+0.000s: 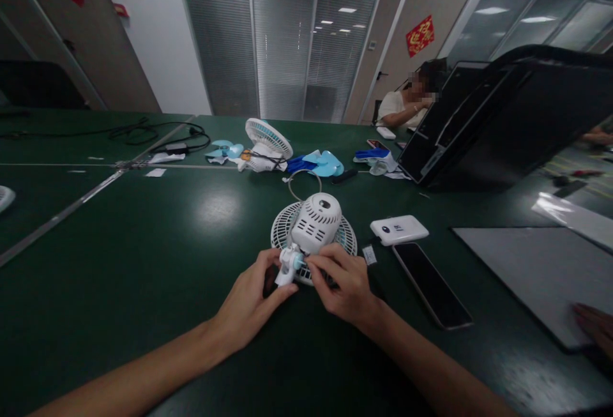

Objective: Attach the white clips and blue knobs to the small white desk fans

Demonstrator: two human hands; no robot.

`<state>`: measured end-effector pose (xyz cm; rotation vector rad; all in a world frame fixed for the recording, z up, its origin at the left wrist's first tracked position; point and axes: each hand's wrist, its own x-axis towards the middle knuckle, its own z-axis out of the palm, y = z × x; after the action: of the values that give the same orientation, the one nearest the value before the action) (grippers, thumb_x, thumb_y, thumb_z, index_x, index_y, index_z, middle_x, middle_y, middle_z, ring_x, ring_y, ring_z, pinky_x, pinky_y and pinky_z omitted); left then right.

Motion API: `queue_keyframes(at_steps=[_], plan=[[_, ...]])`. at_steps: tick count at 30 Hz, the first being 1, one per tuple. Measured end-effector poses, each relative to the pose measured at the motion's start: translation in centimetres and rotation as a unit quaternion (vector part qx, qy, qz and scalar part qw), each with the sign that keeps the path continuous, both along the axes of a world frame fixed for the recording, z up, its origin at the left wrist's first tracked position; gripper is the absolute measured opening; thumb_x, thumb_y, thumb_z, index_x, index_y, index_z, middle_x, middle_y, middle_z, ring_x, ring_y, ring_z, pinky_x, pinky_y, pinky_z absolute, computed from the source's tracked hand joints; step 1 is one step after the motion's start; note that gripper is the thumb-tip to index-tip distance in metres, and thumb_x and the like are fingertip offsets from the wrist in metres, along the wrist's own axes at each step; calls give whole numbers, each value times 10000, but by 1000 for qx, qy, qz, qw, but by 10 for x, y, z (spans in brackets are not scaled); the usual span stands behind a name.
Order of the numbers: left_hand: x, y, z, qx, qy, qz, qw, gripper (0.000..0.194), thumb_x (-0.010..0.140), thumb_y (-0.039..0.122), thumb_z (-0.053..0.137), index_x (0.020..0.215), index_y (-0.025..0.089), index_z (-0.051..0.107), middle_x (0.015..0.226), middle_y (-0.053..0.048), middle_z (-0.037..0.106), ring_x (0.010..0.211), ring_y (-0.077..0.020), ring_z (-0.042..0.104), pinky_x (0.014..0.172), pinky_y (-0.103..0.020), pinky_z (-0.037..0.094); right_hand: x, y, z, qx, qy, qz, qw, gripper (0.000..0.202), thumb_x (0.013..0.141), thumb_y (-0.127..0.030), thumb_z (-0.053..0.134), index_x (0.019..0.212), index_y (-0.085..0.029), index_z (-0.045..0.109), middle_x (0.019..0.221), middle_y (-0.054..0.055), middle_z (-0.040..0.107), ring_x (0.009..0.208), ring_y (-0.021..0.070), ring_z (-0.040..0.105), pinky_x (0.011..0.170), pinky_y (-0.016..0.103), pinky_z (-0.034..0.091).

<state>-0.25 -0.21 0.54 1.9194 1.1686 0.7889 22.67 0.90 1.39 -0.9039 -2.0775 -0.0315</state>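
A small white fan (316, 222) lies grille-down on the green table, its slotted motor housing facing up. My left hand (253, 299) grips the fan's white bracket (286, 267) between thumb and fingers, at the housing's near side. On that bracket sits a light-blue knob (297, 260). The fingertips of my right hand (342, 283) are pinched together at the knob's right side, touching or almost touching it. Whatever small part may be between them is too small to make out.
Right of the fan lie a white power bank (400, 230), a dark phone (431, 286) and a grey laptop-like slab (527, 270). Farther back are a second fan (268, 145), blue fan blades (328, 163), gloves (376, 156) and a large black monitor (507, 123). Another person (407, 104) sits behind.
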Motion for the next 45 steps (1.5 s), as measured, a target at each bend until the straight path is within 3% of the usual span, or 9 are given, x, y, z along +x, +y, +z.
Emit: queue_keyframes(at_steps=[7,16,20,24,31,36,40,45], plan=[[0,0,2,6,-1,3,1000,424,966,393,593,1307,218,410,1031,-49,679,798,-205,634,687,-322,496,-4,-7,5,28,-5,29,999,202,905,-139,608,1089,-196,669,906,24,640,767,125,619,616,274,456],[2,-2,6,18,15,-2,1000,422,966,417,599,1297,225,421,1063,-67,674,847,-229,648,718,-352,509,-3,2,5,2,16,-20,1000,135,932,-170,577,1026,-187,671,906,48,628,810,156,616,633,279,484],[1,0,3,20,22,7,1000,428,960,422,611,1293,228,424,1051,-57,669,802,-217,637,703,-348,501,-2,-3,2,1,-2,2,1000,119,916,-171,572,993,-183,661,893,45,625,782,154,614,615,281,468],[0,0,3,13,20,10,1000,424,964,415,606,1293,224,420,1040,-51,672,790,-209,633,697,-341,500,-4,-5,4,23,-5,29,999,206,912,-150,579,1092,-200,667,903,35,643,774,143,623,620,273,477],[1,-1,3,18,26,7,999,438,949,411,627,1291,214,436,1082,-71,677,840,-229,645,721,-353,501,-4,2,4,4,23,-14,1000,153,930,-164,570,1040,-189,673,898,43,634,788,148,617,631,277,497],[1,-1,3,23,27,9,999,444,959,427,610,1304,218,425,1089,-72,667,844,-231,640,726,-357,501,-1,-3,3,5,-3,7,1000,123,909,-171,577,994,-183,664,892,39,625,770,146,611,610,281,471],[1,-1,4,25,30,10,999,427,965,419,602,1301,226,421,1060,-62,671,814,-225,636,709,-354,499,-4,-4,5,21,-9,34,999,225,900,-145,587,1100,-208,669,897,23,635,753,132,617,582,268,458],[2,-2,3,37,32,8,999,433,946,405,632,1292,224,446,1099,-76,676,872,-242,649,734,-363,514,-4,1,6,23,33,-7,999,202,904,-131,580,1066,-205,675,872,26,633,762,140,619,623,274,495]])
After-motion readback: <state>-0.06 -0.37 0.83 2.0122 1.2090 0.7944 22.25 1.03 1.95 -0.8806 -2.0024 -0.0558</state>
